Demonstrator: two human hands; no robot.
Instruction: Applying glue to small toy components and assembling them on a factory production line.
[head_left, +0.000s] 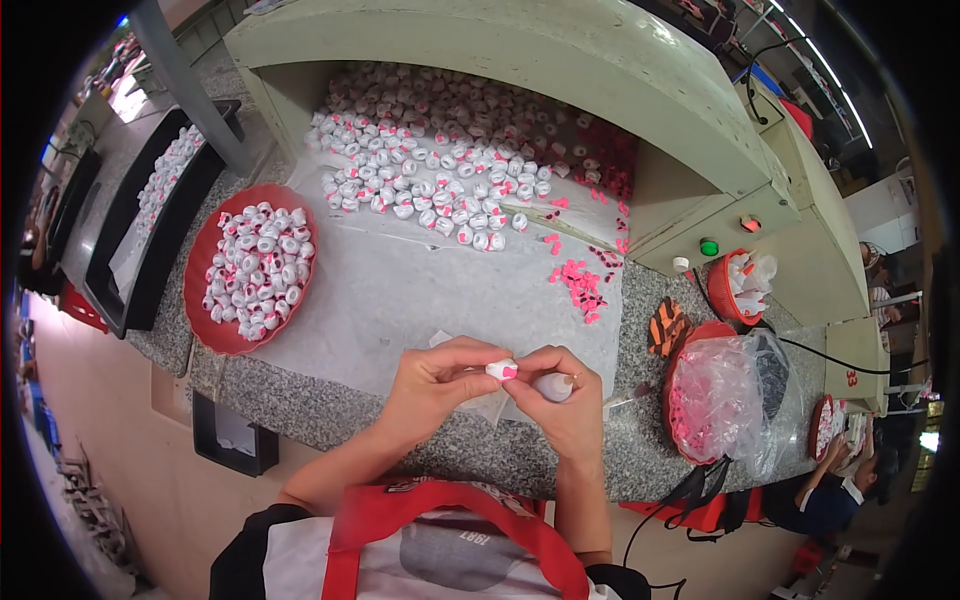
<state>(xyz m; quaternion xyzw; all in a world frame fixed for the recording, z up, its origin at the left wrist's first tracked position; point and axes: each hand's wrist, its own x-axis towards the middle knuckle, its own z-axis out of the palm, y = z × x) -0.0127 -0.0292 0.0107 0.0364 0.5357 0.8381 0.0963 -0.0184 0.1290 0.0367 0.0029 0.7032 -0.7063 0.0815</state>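
Note:
A small white rounded piece with a pink patch (497,370) is pinched between the thumb and fingers of my left hand (428,390). My right hand (565,418) is closed around a small whitish bottle (552,387), and its thumb and index fingertip meet the pink side of the piece. Both hands are above the front edge of the paper-covered worktop, over a pale folded sheet (487,405). Beyond them lies a scatter of small pink pieces (578,285), some with dark parts. Many similar white pieces with pink patches (440,195) spread across the paper farther back.
A red dish (194,322) heaped with white pieces stands left. An open-fronted pale green cabinet (480,45) arches over the back. At right are a red bowl (686,440) with pink pieces and clear plastic, a small orange tub (722,295), and cables. Another person (835,500) sits far right.

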